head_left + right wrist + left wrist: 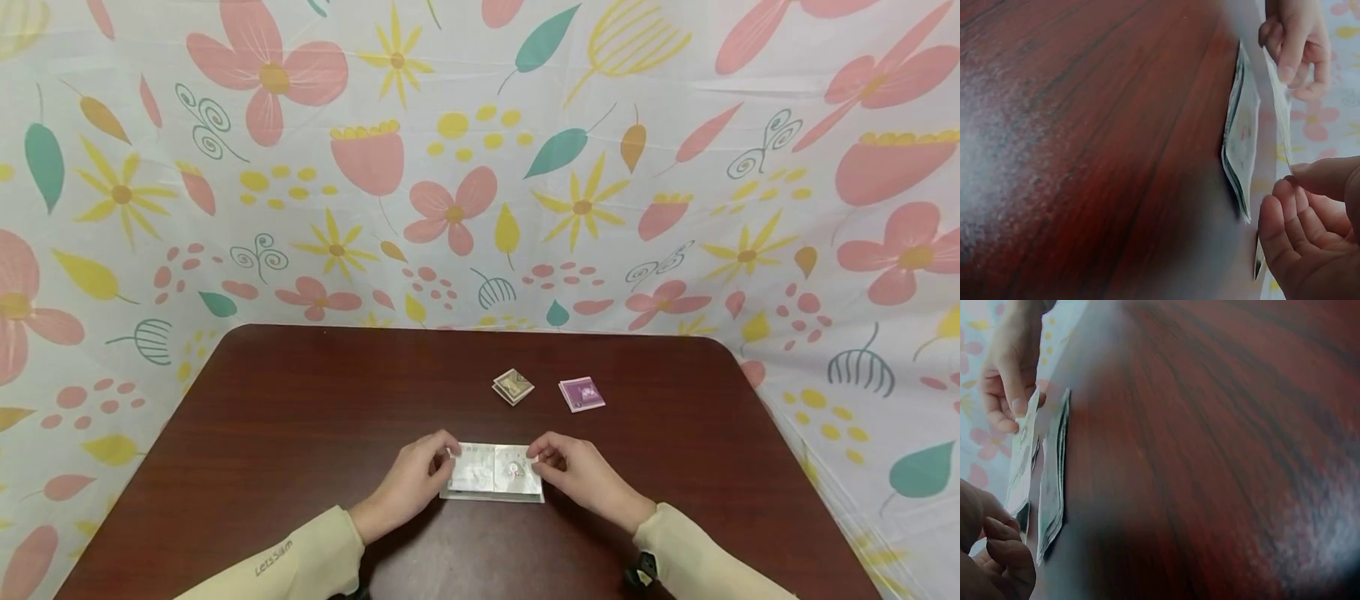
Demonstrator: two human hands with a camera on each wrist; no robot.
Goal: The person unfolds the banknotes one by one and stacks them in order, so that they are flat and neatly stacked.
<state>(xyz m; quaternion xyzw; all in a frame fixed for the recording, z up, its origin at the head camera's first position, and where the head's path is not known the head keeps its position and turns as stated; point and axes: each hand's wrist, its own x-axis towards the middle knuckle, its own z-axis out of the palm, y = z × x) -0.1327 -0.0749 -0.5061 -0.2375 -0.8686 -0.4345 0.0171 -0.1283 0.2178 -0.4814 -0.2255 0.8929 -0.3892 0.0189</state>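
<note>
A pale banknote (472,471) with a crease down its middle is stretched between both hands. My left hand (411,477) pinches its left end between thumb and fingers. At the opposite end, the right hand (588,477) holds it by thumb and fingertips. Beneath it lies a small stack of banknotes (1054,481), whose near edge shows below the held note in the head view. Both wrist views show a gap between the held note and this stack, which has slightly parted layers (1242,134).
Beyond the hands, a folded olive-brown banknote (513,386) lies on the dark wooden table (337,400). To its right is a folded purple banknote (582,393). A flower-patterned cloth (450,167) hangs behind and beside the table.
</note>
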